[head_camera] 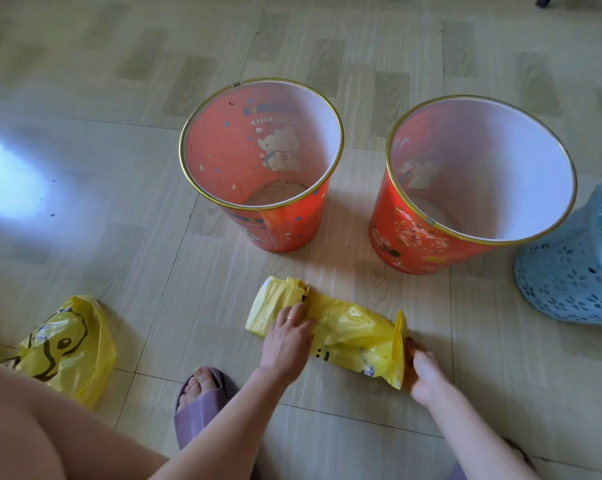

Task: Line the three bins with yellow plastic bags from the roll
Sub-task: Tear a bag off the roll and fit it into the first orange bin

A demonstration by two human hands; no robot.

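Note:
A roll of yellow plastic bags [275, 304] lies on the tiled floor, with one bag [356, 336] unrolled from it to the right. My left hand [287, 336] presses flat on the plastic where the bag meets the roll. My right hand [422, 370] pinches the bag's free end. Behind them stand two red bins with gold rims, one at the centre [223, 161] and one to the right [407, 233], both unlined. A pale blue perforated bin [569, 282] is cut off at the right edge.
A loose yellow bag with a black print [67, 348] lies crumpled on the floor at the left. My foot in a purple slipper [197, 407] rests just below the roll. My bare knee [32, 431] fills the lower left corner.

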